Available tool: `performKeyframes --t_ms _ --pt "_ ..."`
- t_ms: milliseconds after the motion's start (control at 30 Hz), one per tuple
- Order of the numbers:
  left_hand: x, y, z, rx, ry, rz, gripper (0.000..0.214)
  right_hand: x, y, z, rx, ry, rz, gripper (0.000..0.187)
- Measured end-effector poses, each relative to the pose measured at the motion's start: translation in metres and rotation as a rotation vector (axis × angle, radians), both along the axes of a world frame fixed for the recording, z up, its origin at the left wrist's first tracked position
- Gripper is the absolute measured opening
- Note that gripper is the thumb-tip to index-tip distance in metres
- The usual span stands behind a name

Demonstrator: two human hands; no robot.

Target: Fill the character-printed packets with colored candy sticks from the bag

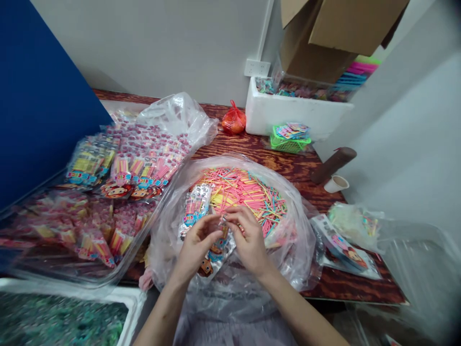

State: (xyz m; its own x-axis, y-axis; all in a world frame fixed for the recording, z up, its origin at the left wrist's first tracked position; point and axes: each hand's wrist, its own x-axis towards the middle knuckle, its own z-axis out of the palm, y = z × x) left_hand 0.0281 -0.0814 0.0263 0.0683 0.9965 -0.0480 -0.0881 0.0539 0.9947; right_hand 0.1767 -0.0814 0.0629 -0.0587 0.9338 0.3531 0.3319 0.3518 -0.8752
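Observation:
A silver printed pouch (219,257) with a cartoon face is between my hands, low over a clear plastic bag. My left hand (200,240) has its thumb and fingers closed at the pouch's top edge. Close beside it, my right hand (247,238) pinches the same edge, partly hiding it. Under and behind the hands, the open bag (169,216) holds a heap of thin pink, yellow and blue sticks (241,190). Another silver pouch (194,206) with pink sticks showing lies on the heap, just beyond my left hand.
At left, a clear tray (139,250) bears many filled packets (122,173). A foam box (298,110), green basket (288,144) and red bag (234,120) stand behind. At right are a paper cup (336,184), brown cylinder (333,165) and stacked pouches (342,245).

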Motion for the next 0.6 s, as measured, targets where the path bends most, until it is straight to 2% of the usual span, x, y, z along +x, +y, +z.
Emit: performKeyframes --t_ms 33,100,200,267,433,533,600 --pt "-0.004 0.003 0.001 -0.011 0.046 -0.109 0.034 0.002 0.0 0.001 0.039 -0.046 0.003 0.021" --pt "-0.011 0.007 0.002 -0.009 0.151 -0.299 0.023 0.006 -0.001 0.004 0.077 -0.129 0.066 0.025" --pt "-0.014 0.01 0.004 0.031 0.221 -0.411 0.012 0.012 -0.005 0.009 0.059 -0.164 0.115 0.023" --pt "-0.01 0.01 0.004 0.06 0.22 -0.389 0.013 0.013 -0.008 0.011 0.047 -0.17 0.101 0.022" --pt "0.0 0.004 0.003 0.028 0.162 -0.284 0.011 0.021 -0.008 0.009 -0.006 -0.177 0.259 0.021" --pt "-0.007 0.004 0.006 -0.024 0.136 -0.186 0.021 0.041 0.009 -0.002 -0.071 -0.091 0.162 0.021" --pt "-0.018 0.011 0.009 -0.06 0.14 -0.062 0.028 0.06 0.028 -0.014 -0.061 -0.213 0.009 0.02"
